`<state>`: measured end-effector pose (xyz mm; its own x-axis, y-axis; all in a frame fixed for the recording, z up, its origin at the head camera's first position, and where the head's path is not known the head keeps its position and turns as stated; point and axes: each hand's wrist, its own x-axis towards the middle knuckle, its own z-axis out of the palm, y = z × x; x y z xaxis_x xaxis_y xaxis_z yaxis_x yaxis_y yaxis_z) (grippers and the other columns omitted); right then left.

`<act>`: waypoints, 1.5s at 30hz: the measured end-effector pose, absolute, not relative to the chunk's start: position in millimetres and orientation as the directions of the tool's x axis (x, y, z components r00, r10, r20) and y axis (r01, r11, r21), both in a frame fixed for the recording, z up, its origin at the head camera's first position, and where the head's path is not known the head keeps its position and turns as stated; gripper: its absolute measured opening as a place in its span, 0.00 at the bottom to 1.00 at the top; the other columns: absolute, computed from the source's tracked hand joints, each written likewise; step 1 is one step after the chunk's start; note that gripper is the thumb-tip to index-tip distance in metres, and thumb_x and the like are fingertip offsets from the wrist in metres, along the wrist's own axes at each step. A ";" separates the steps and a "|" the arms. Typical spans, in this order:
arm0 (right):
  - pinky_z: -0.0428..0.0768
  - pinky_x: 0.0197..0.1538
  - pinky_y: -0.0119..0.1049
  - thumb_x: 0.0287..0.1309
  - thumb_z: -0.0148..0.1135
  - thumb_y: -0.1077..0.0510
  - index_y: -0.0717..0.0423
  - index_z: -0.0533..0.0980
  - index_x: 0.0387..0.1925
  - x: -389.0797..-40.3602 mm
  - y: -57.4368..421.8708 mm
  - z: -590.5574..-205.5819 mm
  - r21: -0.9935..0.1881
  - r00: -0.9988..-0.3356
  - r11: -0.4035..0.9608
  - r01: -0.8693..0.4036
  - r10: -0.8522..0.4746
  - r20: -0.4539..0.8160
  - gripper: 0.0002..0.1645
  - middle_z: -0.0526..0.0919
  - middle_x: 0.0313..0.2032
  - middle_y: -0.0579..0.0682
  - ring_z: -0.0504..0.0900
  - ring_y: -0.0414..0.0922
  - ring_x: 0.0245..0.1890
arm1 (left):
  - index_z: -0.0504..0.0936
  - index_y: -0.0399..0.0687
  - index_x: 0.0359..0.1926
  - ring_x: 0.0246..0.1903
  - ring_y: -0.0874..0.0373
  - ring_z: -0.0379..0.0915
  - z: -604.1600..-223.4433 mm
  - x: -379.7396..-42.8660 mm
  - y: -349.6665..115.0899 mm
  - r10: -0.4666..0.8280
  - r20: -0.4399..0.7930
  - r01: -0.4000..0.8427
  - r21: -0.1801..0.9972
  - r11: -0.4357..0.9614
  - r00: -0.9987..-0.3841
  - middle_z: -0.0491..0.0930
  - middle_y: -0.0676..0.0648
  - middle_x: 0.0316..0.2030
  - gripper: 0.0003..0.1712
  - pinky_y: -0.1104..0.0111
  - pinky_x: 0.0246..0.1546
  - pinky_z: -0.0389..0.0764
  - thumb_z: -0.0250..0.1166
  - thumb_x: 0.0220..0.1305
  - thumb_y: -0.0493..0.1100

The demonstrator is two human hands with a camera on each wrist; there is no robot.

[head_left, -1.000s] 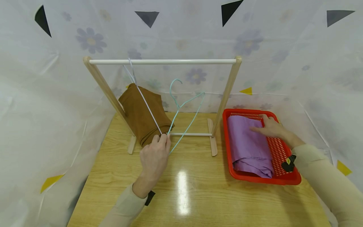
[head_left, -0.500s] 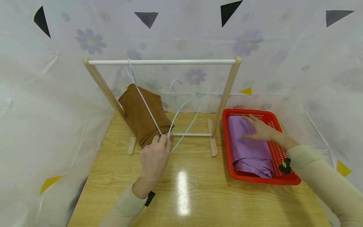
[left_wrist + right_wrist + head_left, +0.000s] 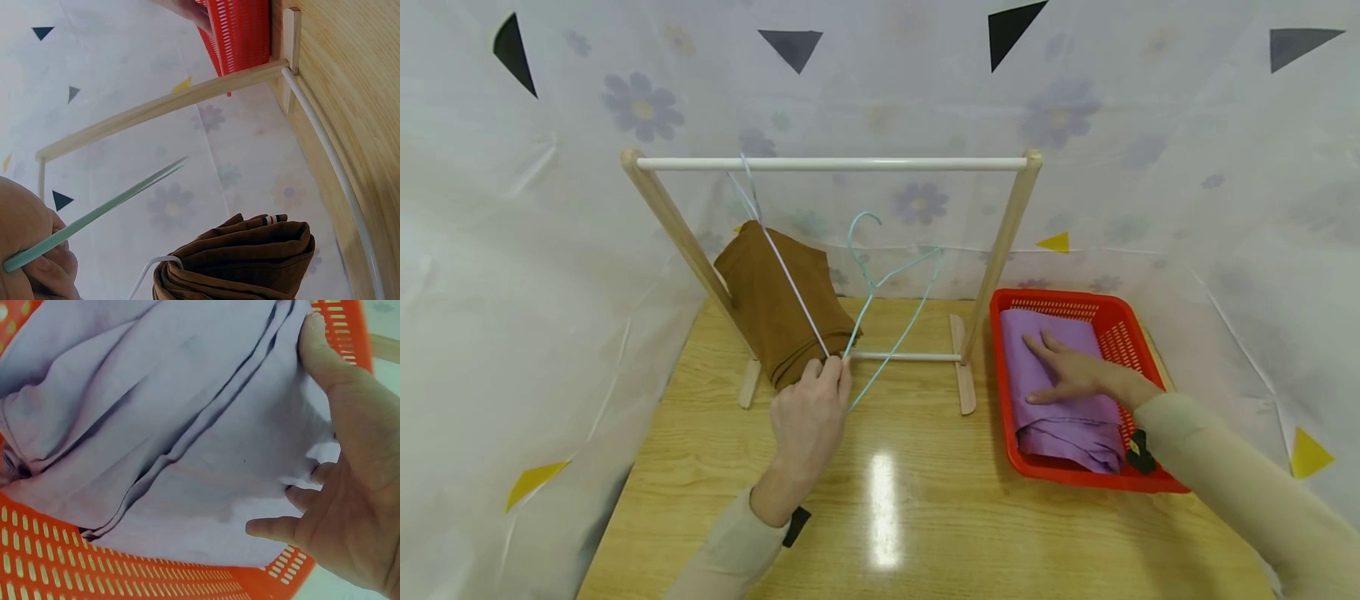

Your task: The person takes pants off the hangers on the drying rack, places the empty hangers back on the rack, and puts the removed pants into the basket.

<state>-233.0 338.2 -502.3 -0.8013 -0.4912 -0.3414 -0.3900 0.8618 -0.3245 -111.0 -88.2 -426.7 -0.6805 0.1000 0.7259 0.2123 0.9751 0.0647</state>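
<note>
My left hand [image 3: 808,417] pinches a light teal wire hanger [image 3: 100,210], whose hook points up below the rack's rod. Behind it a brown folded cloth [image 3: 812,283] hangs on a lavender hanger [image 3: 791,283] hooked over the rod. The lavender wire meets my fingers in the head view; whether they touch it I cannot tell. Over at the right, my right hand [image 3: 1071,372] spreads its fingers over a folded purple cloth [image 3: 1060,425] lying in a red basket [image 3: 1120,481]. Firm contact is unclear in the right wrist view.
A wooden rack with a white top rod [image 3: 850,164] stands at the back of the table [image 3: 955,525]. Its right post [image 3: 1000,250] rises between the teal hanger and the basket. White patterned sheeting [image 3: 917,92] closes off the back and sides.
My right hand has moved left and nearer to me, from the basket's back part to the middle of the purple cloth. The left hand and teal hanger stay in place.
</note>
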 end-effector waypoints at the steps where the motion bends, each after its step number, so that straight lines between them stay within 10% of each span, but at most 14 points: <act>1: 0.60 0.67 0.66 0.45 0.67 0.28 0.58 0.42 0.76 -233.5 337.3 -503.5 -0.318 -0.800 0.864 -0.390 -0.489 -0.348 0.71 0.38 0.72 0.77 0.52 0.76 0.69 | 0.68 0.48 0.20 0.07 0.66 0.41 -426.7 -111.0 -88.2 0.100 0.725 0.212 0.065 0.975 -0.682 0.59 0.53 0.12 0.20 0.75 0.10 0.43 0.58 0.70 0.47; 32: 0.71 0.59 0.64 0.42 0.64 0.23 0.59 0.49 0.75 -204.7 337.3 -504.7 -0.216 -0.814 0.857 -0.467 -0.513 -0.274 0.70 0.50 0.70 0.77 0.69 0.75 0.61 | 0.69 0.48 0.20 0.08 0.66 0.40 -429.5 -110.2 -87.9 0.098 0.731 0.219 0.071 0.973 -0.675 0.60 0.53 0.12 0.20 0.75 0.10 0.43 0.58 0.69 0.47; 45: 0.81 0.47 0.51 0.26 0.77 0.28 0.55 0.59 0.71 -185.5 325.8 -503.6 -0.216 -0.739 0.790 -0.574 -0.613 -0.278 0.71 0.69 0.55 0.66 0.78 0.52 0.44 | 0.69 0.49 0.20 0.08 0.67 0.41 -428.9 -111.2 -87.6 0.096 0.739 0.223 0.076 0.972 -0.667 0.60 0.53 0.12 0.20 0.75 0.10 0.44 0.57 0.70 0.47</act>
<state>-185.5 325.8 -503.6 -0.7392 -0.6134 -0.2781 -0.5741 0.7898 -0.2160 -111.2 -87.6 -428.9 -0.6668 0.0957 0.7391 0.2235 0.9718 0.0757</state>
